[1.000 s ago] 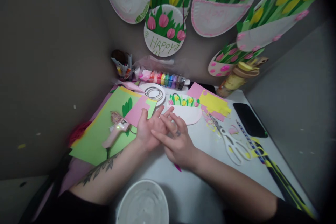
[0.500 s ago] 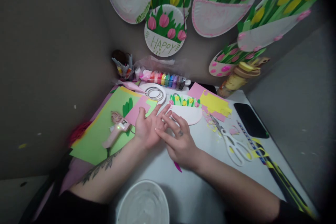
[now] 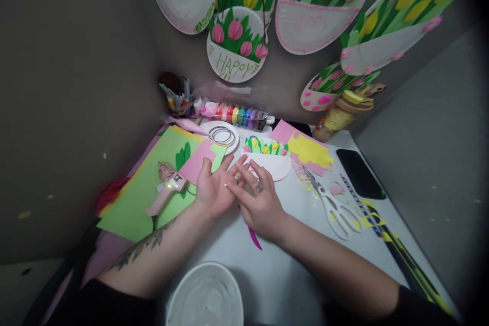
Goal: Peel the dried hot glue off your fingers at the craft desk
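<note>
My left hand [image 3: 216,188] is palm up with its fingers stretched out. Across its palm and fingers lie the extended fingers of my right hand [image 3: 260,198], palm down. Anything small between them is hidden. From under my right hand a thin curved magenta piece [image 3: 254,239] sticks out; whether the hand touches it, I cannot tell. Just behind the hands lies a half-white paper plate [image 3: 271,165] with green paper leaves and small pink and yellow tulips. To the left a pink hot glue gun [image 3: 166,193] rests on green paper [image 3: 128,214].
A white bowl [image 3: 206,270] stands at the near edge. White-handled scissors [image 3: 336,209], paper scraps and a phone [image 3: 361,173] lie at right. Behind are yellow paper [image 3: 311,150], bagged coloured clay [image 3: 240,114] and a tumbler [image 3: 338,114]. Decorated plates [image 3: 237,58] hang on the wall.
My right hand has shifted slightly against my left palm, and more of the magenta piece shows beneath it. The whole view has moved a little.
</note>
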Demonstrator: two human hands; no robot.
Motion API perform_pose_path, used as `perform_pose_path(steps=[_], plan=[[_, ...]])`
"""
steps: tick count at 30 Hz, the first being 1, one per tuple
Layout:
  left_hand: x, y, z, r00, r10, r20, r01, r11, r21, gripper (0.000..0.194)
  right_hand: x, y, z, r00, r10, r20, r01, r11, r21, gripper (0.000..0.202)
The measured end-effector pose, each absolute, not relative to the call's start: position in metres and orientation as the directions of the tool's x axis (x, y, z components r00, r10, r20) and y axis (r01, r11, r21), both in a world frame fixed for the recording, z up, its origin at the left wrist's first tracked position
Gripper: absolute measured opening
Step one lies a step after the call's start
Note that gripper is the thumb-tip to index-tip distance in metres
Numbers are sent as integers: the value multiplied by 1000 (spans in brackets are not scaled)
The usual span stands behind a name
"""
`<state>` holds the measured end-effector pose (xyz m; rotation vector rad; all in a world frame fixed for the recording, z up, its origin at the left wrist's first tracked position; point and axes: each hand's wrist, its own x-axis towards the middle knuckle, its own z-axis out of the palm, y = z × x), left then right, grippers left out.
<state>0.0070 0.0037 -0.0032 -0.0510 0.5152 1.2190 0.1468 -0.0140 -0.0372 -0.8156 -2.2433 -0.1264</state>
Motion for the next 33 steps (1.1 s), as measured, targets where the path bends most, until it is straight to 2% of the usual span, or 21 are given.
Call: perform_pose_path(steps=[4,7,10,13,19,24,28,33], plan=[[7,3,-3,235,877,-420,-901,358,244,73,145,-17,-37,-573,461,678,529,840,-123,42],[8,3,-2,232,869,-436,-893,368,260,74,145,-16,-38,-562,519,644,590,797,-127,48],[7,3,-1,232,885,-404,-903,350,249,73,147,-14,-39,-528,567,632,614,769,-178,51],[6,3,-1,242,897,-369,-912,340,229,72,150,-11,-36,-494,582,646,563,780,-273,49],[7,2,0,256,900,-353,-915,344,212,73,149,-11,-26,-393,592,704,481,784,-392,30],[12,-1,0,272,888,-370,-901,370,226,77,146,-11,-24,-328,659,676,515,725,-457,15],[16,-3,-1,263,891,-370,-900,365,238,76,145,-13,-25,-321,669,670,524,715,-463,11],[14,-1,-1,248,888,-388,-910,351,222,74,145,-19,-26,-428,604,672,497,779,-383,26]])
